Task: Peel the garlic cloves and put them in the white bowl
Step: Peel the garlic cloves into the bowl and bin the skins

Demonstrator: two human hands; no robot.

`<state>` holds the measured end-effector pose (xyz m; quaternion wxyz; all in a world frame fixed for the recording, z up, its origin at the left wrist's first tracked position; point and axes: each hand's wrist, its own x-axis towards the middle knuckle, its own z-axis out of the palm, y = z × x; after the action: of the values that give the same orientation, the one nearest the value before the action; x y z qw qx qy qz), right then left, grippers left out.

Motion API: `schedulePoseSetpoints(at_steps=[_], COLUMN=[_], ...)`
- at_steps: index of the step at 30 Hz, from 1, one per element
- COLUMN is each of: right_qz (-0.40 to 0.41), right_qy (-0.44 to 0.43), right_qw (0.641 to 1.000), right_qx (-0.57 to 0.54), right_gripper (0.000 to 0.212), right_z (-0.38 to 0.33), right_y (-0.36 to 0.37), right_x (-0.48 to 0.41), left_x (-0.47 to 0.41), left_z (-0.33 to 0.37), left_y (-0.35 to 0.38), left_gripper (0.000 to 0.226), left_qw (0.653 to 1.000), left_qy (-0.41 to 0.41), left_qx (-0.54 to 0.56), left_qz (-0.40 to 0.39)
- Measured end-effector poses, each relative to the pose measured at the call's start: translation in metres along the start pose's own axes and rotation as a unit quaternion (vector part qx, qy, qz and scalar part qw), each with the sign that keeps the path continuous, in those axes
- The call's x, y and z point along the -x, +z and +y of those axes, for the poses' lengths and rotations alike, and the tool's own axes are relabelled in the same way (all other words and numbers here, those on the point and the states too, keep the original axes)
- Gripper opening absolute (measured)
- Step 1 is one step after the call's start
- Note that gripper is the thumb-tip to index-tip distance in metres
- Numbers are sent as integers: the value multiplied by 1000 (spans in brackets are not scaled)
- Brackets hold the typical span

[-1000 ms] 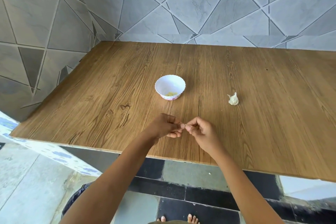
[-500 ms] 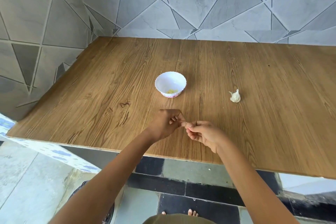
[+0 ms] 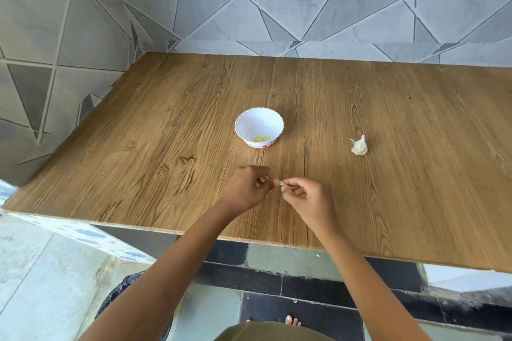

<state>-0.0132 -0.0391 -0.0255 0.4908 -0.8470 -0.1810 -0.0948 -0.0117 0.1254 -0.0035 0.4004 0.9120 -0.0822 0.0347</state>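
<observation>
surface: wood table (image 3: 138,174), tiled wall (image 3: 304,3) behind
left hand (image 3: 246,188): fingers curled, tips pinch clove (image 3: 281,183)
right hand (image 3: 307,196): thumb and forefinger pinch same clove, rest curled
bowl (image 3: 249,124): beyond hands, peeled bits inside
bulb (image 3: 359,145): right of bowl, apart

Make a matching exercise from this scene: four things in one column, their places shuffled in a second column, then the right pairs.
Things
1. white bowl
2. garlic head
3. garlic clove
4. peeled cloves

Places
A. pinched between the left hand and the right hand
B. lying inside the white bowl
C. standing on the wooden table, beyond both hands
D. lying on the wooden table, right of the white bowl

Pairs: 1-C, 2-D, 3-A, 4-B
</observation>
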Motion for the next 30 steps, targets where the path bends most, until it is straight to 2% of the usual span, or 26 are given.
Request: schedulePoseSetpoints(at_steps=[5, 8, 10, 12, 14, 17, 20, 22, 26, 28, 30], right_qz=[37, 37, 25, 7, -37, -81, -62, -43, -21, -19, -29], right_qy=[-48, -44, -30, 7, 103, 214, 246, 226, 104, 76, 77], right_qw=[994, 993, 995, 999, 993, 952, 943, 961, 994, 996, 997], right_qx=[86, 104, 94, 48, -54, -204, -214, -152, 24, 53, 14], right_gripper=[3, 6, 8, 7, 10, 19, 21, 21, 28, 25, 7], right_z=[-4, -1, 0, 0, -3, -7, -8, -5, 8, 7, 3], right_y=[6, 8, 8, 6, 0, -7, -7, -4, -1, -1, -2], right_x=[-4, -6, -6, -5, -7, -9, -10, -10, -5, -3, -3], left_x=[3, 5, 6, 7, 7, 8, 8, 8, 7, 6, 5], left_z=[3, 2, 1, 0, -1, 5, 8, 8, 6, 5, 3], left_y=[3, 5, 6, 5, 2, -3, -4, -5, -7, -7, -6], left_gripper=[15, 16, 19, 17, 14, 4, 6, 9, 10, 7, 8], left_qw=[995, 990, 992, 997, 997, 938, 907, 899, 903, 909, 912], left_qy=[65, 88, 88, 60, -26, -167, -200, -209, -215, -218, -223], left_qx=[-68, -101, -86, -40, 70, 296, 364, 377, 367, 351, 340], left_qz=[43, 47, 41, 28, -7, -68, -75, -71, -61, -50, -46])
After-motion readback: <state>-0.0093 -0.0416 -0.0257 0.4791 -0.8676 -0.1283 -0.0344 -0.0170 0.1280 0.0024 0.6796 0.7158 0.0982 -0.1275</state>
